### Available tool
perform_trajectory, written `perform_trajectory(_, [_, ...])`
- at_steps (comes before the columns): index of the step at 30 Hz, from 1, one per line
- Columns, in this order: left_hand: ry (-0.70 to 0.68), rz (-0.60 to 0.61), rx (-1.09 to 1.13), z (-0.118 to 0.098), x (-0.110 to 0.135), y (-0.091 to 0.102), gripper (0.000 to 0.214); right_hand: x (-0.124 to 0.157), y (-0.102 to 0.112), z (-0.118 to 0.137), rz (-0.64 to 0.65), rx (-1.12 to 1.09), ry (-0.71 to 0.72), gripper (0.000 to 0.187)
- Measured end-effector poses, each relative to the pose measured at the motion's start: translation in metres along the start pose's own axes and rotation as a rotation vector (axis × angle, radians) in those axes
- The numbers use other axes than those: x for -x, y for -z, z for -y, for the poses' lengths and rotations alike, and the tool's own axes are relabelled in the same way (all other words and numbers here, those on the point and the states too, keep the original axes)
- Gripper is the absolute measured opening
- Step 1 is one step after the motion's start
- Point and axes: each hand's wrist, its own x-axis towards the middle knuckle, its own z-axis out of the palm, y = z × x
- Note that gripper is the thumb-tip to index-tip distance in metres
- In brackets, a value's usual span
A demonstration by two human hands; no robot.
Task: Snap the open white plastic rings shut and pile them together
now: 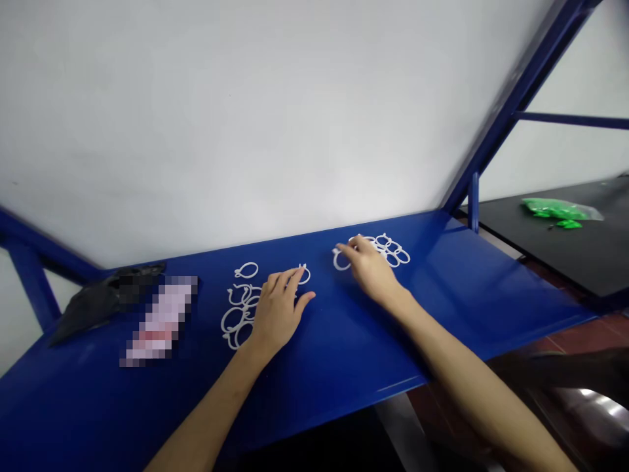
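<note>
Grip of the right hand [371, 265] was partly curled, thumb and index fingertip at a white plastic ring [335, 261]; couldn't tell whether it was pinched or only touched. Left hand [278, 311] lay palm down, fingers loosely extended, thumb spread away, nothing visibly gripped; its index fingertip was at another ring [309, 273].

Rings sat in two groups on the blue tabletop [344, 354]: left cluster [244, 314] partly under the left hand, left of centre, and right cluster [390, 249] beyond the right hand, close to the far edge. One loose ring [256, 266] lay apart, between the left cluster and the far edge.

Risks, judged: overlapping loops could snag on each other's knobbed ends, so lifting one might drag several. A fingertip pushing too hard could skid a ring over the slick surface. A wrist sweeping low could knock the left cluster out of place.

Materials: rings thin, smooth, seemingly stiff plastic, round, with small clasp-like ends. Tabletop glossy, flat, painted-looking. Black plastic bag [93, 305] crumpled at the far left corner; pinkish item [164, 318] beside it too pixelated to identify. Off past the right edge, a clear bag of green pieces [555, 210] lay on a separate black surface [540, 249].
</note>
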Motion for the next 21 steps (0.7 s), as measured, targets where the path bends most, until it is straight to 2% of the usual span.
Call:
perform_trajectory(3, [-0.005, 0.116, -0.170, 0.004, 0.004, -0.007, 0.038, -0.002, 0.009, -0.042, -0.127, 0.093, -0.354, 0.029])
perform_trajectory(6, [-0.038, 0.150, -0.253, 0.003, 0.009, -0.006, 0.025, -0.005, 0.013, -0.089, -0.146, 0.123, -0.510, 0.028])
perform_trajectory(8, [-0.065, 0.163, -0.258, 0.001, 0.010, -0.003, 0.019, -0.011, 0.012, -0.118, -0.064, 0.123, -0.606, 0.026])
perform_trajectory(9, [-0.076, 0.171, -0.252, 0.001, 0.010, -0.002, 0.016, -0.015, 0.010, -0.132, 0.009, 0.116, -0.597, 0.025])
perform_trajectory(13, [-0.092, 0.193, -0.222, -0.001, 0.009, 0.001, 0.011, -0.033, 0.002, -0.169, 0.164, 0.054, -0.457, 0.016])
perform_trajectory(17, [-0.098, 0.205, -0.191, -0.001, 0.010, 0.001, 0.010, -0.044, -0.008, -0.180, 0.266, 0.038, -0.339, 0.015])
perform_trajectory(21, [-0.085, 0.226, -0.151, 0.001, 0.014, -0.002, 0.010, -0.047, -0.011, -0.184, 0.262, 0.086, -0.304, 0.020])
